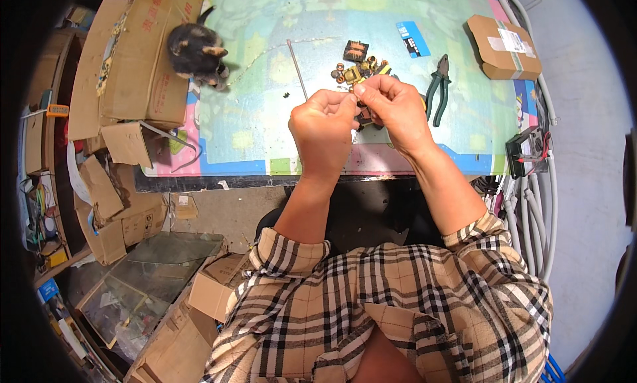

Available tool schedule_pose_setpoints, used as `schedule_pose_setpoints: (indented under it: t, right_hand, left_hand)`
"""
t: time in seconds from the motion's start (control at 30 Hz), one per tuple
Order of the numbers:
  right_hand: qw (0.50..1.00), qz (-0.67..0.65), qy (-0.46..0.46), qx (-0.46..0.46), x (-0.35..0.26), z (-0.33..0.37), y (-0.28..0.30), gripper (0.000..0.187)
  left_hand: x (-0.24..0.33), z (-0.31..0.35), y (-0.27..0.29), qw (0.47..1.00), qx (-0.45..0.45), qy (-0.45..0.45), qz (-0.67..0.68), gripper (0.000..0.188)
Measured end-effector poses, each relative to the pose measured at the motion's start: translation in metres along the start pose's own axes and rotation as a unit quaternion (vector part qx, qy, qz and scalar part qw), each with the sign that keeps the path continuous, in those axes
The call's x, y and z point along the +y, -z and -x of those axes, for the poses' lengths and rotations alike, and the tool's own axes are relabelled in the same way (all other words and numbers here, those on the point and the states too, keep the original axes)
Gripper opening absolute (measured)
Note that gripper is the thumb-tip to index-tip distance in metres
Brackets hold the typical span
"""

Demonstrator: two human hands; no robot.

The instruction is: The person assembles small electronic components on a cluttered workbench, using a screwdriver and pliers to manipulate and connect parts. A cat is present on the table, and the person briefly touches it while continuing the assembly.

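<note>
My left hand (324,132) and my right hand (400,114) meet fingertip to fingertip over the near part of the table (259,117). Both are closed in a pinch, with thumbs against forefingers. Whatever small piece lies between them is mostly hidden by the fingers. Just beyond and beneath them is a pile of small copper-wound coils (356,74), some with yellow parts. A black square part with copper windings (356,50) lies at the pile's far edge. To the right of my right hand rest dark green-handled pliers (436,91). A thin metal rod (296,68) lies beyond my left hand.
A dark kitten (194,51) is on the table at the left, beside a large cardboard box (156,58). At the far right sit a blue card (413,39) and a taped carton (504,48). A black meter-like device (524,154) stands at the right edge, near grey pipes (541,217).
</note>
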State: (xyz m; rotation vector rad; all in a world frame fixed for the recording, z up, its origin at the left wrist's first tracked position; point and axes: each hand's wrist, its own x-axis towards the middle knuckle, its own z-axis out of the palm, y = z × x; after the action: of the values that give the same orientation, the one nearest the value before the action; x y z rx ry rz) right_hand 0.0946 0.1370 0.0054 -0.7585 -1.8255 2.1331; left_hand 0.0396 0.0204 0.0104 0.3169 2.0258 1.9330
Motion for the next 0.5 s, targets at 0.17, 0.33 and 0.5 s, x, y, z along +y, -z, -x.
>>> schedule_pose_setpoints:
  t: [0.17, 0.33, 0.5]
  right_hand:
    - [0.995, -0.079, -0.048, -0.041, 0.001, -0.004, 0.004, 0.019]
    - [0.987, -0.108, -0.078, -0.088, -0.002, -0.006, 0.011, 0.017]
    - [0.995, -0.043, -0.053, -0.075, -0.01, -0.005, 0.012, 0.018]
  left_hand:
    - [-0.001, -0.002, 0.0, 0.997, 0.021, -0.071, -0.022, 0.005]
    - [0.003, -0.005, 0.005, 0.995, 0.004, -0.095, 0.011, 0.007]
    - [0.005, -0.007, 0.011, 0.997, -0.014, -0.045, 0.054, 0.004]
